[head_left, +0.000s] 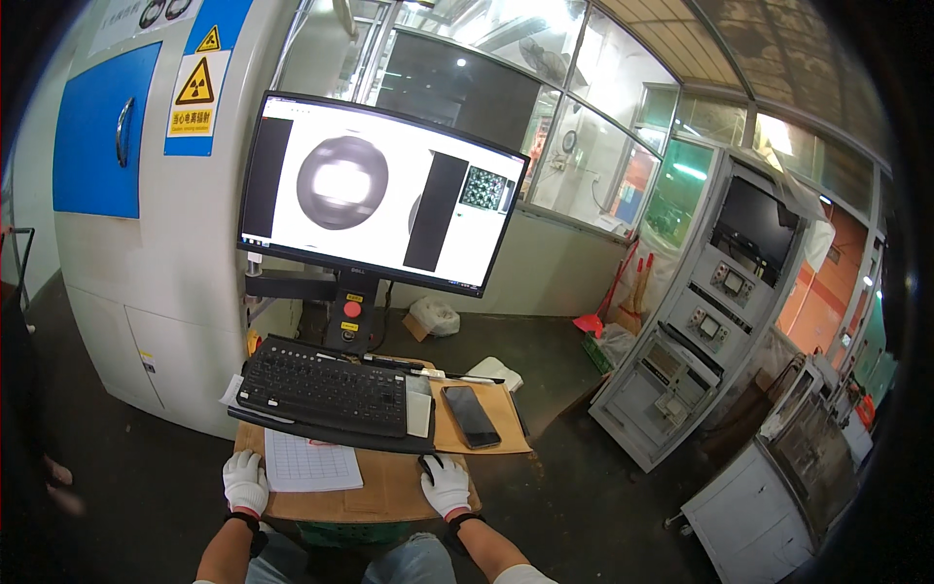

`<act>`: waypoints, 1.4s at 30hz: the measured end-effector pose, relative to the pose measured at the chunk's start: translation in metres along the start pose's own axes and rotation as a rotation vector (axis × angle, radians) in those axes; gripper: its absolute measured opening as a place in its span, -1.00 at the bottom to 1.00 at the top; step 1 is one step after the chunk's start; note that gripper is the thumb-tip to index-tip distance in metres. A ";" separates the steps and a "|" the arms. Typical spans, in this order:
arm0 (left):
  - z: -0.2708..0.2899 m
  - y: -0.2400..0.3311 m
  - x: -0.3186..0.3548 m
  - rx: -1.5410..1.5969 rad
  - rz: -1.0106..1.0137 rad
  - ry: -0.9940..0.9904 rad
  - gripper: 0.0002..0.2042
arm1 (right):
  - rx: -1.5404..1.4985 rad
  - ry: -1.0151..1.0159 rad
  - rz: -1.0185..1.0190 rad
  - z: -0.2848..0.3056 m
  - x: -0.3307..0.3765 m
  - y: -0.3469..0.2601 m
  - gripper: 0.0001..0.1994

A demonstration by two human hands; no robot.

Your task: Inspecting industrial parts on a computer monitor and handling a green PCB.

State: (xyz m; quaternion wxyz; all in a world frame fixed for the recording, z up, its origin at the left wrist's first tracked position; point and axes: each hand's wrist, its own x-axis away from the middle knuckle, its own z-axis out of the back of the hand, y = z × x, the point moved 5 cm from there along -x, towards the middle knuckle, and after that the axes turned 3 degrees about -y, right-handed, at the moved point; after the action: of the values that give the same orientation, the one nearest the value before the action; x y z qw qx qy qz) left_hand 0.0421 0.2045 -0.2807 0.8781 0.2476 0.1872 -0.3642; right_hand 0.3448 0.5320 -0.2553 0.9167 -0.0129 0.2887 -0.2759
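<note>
My right hand (445, 485), in a white knitted glove, lies over a black computer mouse (424, 465) at the right of a small brown desk (389, 498). My left hand (245, 482), gloved the same way, lies flat at the desk's left edge with nothing in it. Beside it is a printed paper form (309, 467) with a grid. Just beyond both hands stands a black keyboard (321, 391) on a tray. A monitor (379, 190) above it displays a dark round shape with a bright centre.
A black phone (471, 417) lies on a brown envelope (506, 428) right of the keyboard. Under the monitor is a red button (352, 310). A large pale cabinet (195, 253) with a blue door (107, 136) stands left; a grey instrument rack (681, 321) stands right.
</note>
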 end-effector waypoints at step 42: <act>-0.008 -0.006 0.002 -0.009 -0.004 0.007 -0.68 | 0.021 -0.018 -0.014 0.003 0.000 -0.003 -0.56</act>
State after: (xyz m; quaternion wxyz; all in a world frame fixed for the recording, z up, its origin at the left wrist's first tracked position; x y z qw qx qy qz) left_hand 0.0375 0.2040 -0.2900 0.8777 0.2448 0.1925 -0.3644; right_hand 0.3453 0.5291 -0.2523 0.9175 -0.0076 0.2774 -0.2850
